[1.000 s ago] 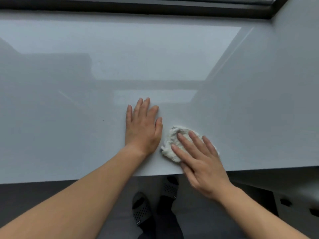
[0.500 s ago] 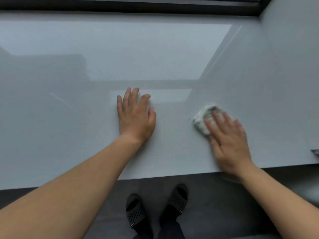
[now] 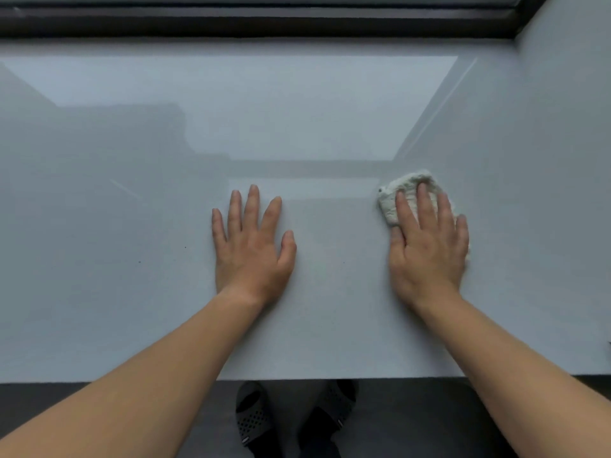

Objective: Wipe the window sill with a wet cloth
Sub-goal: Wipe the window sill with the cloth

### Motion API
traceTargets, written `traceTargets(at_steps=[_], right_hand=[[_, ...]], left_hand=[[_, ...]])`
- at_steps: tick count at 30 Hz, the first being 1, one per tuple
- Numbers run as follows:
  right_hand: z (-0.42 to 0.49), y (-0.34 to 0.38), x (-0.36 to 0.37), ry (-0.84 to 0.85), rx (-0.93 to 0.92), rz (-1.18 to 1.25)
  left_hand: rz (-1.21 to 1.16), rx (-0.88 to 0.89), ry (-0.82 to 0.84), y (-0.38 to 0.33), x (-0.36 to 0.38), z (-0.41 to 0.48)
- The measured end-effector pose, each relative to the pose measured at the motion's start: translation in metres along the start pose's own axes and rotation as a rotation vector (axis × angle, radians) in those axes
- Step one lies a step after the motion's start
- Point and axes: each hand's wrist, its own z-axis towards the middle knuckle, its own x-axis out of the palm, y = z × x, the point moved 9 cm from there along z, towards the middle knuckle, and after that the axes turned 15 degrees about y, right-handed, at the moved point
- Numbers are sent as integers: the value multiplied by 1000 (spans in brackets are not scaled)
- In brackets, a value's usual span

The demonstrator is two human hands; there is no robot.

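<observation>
our right hand (image 3: 428, 249) lay flat on the white cloth (image 3: 401, 190), fingers straight and a little spread, and pressed it on the window sill (image 3: 132, 292) at the right side. the crumpled cloth showed beyond the fingertips. our left hand (image 3: 253, 246) lay flat on the bare sill, fingers spread wide, holding nothing, well apart from the cloth. the dark window frame (image 3: 264, 23) ran along the far edge. below the near edge we saw two dark slippers (image 3: 254, 421).

Open window sill (image 3: 115, 292) lies left of the left hand (image 3: 253, 252) and ahead; window frame (image 3: 264, 24) beyond and wall (image 3: 562, 127) past the right hand (image 3: 426, 256) hem it.
</observation>
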Motion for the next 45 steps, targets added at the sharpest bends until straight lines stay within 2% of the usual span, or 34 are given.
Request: traceTargets(at_steps=[1, 4, 6, 8, 11, 12, 13, 15, 17, 18, 19, 20, 23, 24, 25, 26, 28, 29, 31, 34, 36, 37, 40, 41, 42, 43, 45], right_hand=[[-4, 16, 3, -24, -14, -32], [-22, 64, 22, 65, -438, -167], [-7, 58, 16, 135, -589, -224], [35, 37, 0, 118, -462, -184], [77, 23, -14, 38, -28, 5], [75, 34, -13, 4, 32, 15], [69, 51, -10, -16, 0, 6], [50, 85, 4, 33, -253, -66], [43, 89, 8, 130, -504, -150], [52, 82, 3, 150, -569, -181], [70, 71, -5, 141, -570, -195], [93, 57, -16, 113, -488, -174], [141, 35, -33, 45, -55, 10], [139, 47, -32, 24, -8, 17], [131, 66, -27, 2, -72, -3], [119, 89, -20, 16, -226, -48], [101, 111, -6, 118, -540, -165], [109, 108, -9, 147, -613, -192], [152, 86, -24, 125, -535, -190], [213, 52, -50, 54, -127, -39], [218, 67, -49, 18, 15, -1], [213, 85, -45, 18, -43, -22], [196, 133, -31, 125, -525, -193], [204, 133, -34, 157, -617, -225], [220, 127, -41, 170, -631, -222], [241, 117, -48, 153, -566, -197], [274, 98, -59, 103, -286, -84]], left_hand=[[-4, -2, -3, 0, 0, 0], [-14, 0, -21, -1, -2, 0], [-7, 4, -26, -1, -2, 0], [-4, 1, -31, 0, -2, 0], [-5, -7, -34, 0, -1, 0], [-5, -9, -36, 0, -2, 0], [-3, -9, -35, 0, -1, 0], [-2, -3, -34, 0, -2, 1], [-3, 7, -44, 0, -2, 1], [-9, 13, -55, 0, -3, 0], [-23, 22, -70, -1, -5, 0], [-47, 32, -86, -1, -7, -1], [-134, 71, -170, -2, -19, 4], [-161, 95, -213, -5, -26, 11], [-191, 122, -250, -10, -34, 20], [-219, 141, -277, -16, -43, 33], [-245, 156, -292, -26, -57, 68], [-240, 153, -273, -31, -62, 87], [-199, 103, -176, -35, -63, 120], [-36, 1, -46, -37, -49, 142], [12, -13, -56, -39, -47, 142], [10, -12, -63, -40, -47, 141], [12, -10, -82, -39, -47, 141], [11, -7, -84, -39, -48, 142], [9, -3, -82, -40, -48, 143], [8, 1, -81, -41, -47, 143], [15, 8, -79, -42, -47, 142]])
